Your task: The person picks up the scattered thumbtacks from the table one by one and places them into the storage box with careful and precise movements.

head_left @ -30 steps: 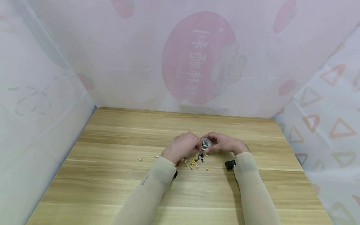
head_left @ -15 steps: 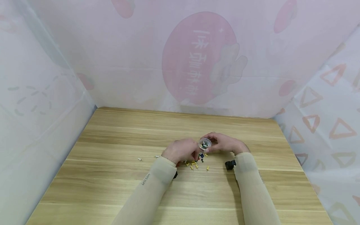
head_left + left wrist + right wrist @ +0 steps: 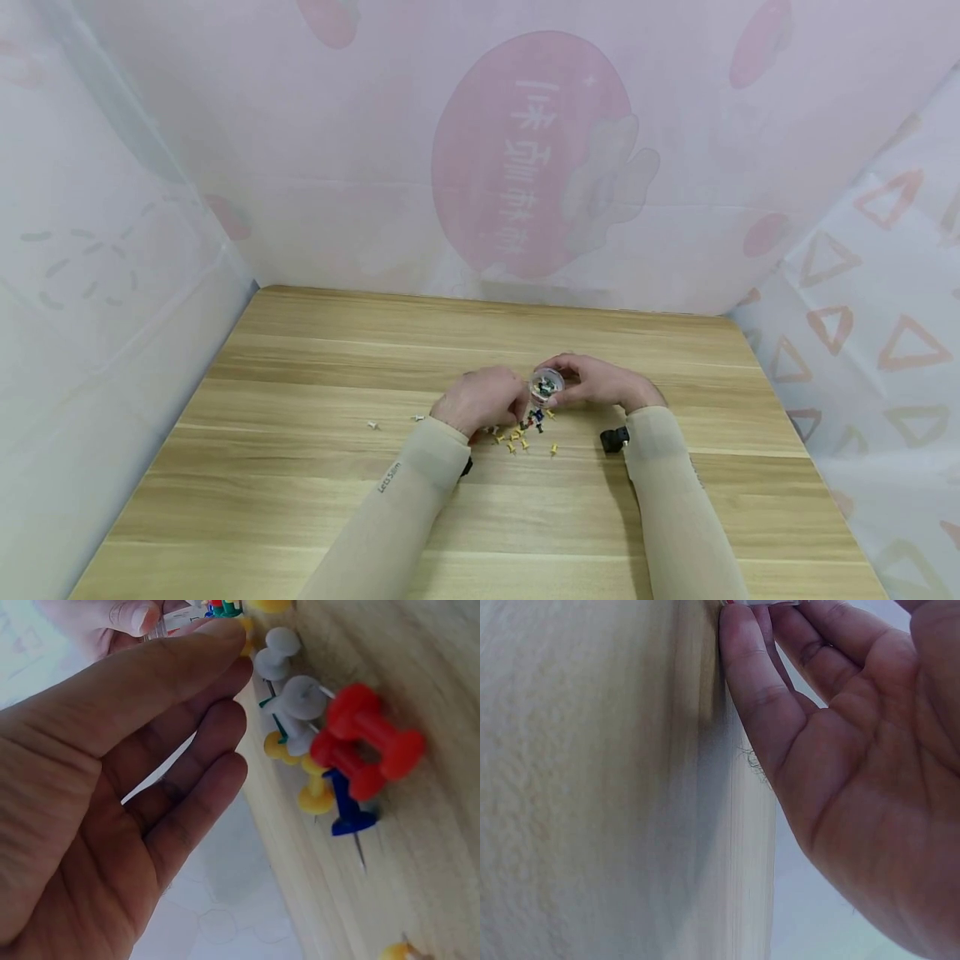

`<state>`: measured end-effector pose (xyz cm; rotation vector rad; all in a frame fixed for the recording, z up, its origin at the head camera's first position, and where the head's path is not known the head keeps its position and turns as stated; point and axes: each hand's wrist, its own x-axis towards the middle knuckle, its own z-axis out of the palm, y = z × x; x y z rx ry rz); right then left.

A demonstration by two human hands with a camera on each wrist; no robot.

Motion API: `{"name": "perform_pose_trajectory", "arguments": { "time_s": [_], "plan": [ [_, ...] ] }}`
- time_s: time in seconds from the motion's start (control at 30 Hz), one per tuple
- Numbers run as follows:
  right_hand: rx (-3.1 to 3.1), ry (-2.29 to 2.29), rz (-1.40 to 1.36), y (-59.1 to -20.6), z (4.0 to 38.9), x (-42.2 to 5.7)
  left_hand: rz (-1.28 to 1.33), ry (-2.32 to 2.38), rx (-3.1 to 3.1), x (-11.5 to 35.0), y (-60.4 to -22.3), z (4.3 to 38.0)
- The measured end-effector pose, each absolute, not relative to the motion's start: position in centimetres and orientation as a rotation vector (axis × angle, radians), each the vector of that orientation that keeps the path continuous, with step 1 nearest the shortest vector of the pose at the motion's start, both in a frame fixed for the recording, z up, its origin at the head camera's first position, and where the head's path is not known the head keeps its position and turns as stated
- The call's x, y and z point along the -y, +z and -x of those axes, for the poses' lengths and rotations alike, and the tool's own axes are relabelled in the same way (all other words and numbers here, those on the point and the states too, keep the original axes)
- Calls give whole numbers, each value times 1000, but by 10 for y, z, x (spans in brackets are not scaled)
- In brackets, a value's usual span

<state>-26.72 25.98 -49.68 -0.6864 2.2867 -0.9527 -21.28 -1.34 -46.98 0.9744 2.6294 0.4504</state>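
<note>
My right hand (image 3: 603, 381) holds a small clear round plastic container (image 3: 546, 385), tilted, with several push pins inside. In the right wrist view, the right fingers (image 3: 754, 664) curve around the container's edge (image 3: 784, 602) at the top. My left hand (image 3: 487, 397) is low beside the container, its thumb and fingertips at the pile of push pins (image 3: 517, 433). In the left wrist view, the thumb of the left hand (image 3: 150, 742) lies over the bent fingers, right by a yellow push pin; whether it pinches one I cannot tell. White, red (image 3: 375, 727), blue (image 3: 349, 806) and yellow push pins lie close by.
Two white push pins (image 3: 372, 425) lie apart, left of the left hand. A yellow push pin (image 3: 554, 449) sits a little right of the pile. The wooden table (image 3: 315, 500) meets patterned cloth walls (image 3: 360, 225) at its back and sides.
My left hand has come away from the container's mouth and down to the push pins. The container has turned slightly in the right hand, which otherwise stays in place.
</note>
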Motion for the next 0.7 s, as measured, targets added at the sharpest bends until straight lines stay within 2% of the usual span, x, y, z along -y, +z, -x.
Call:
{"name": "perform_pose_trajectory", "arguments": {
  "time_s": [0.7],
  "plan": [
    [-2294, -955, 682, -494, 264, -259, -1039, 454, -2799, 11, -468, 213]
  ]
}}
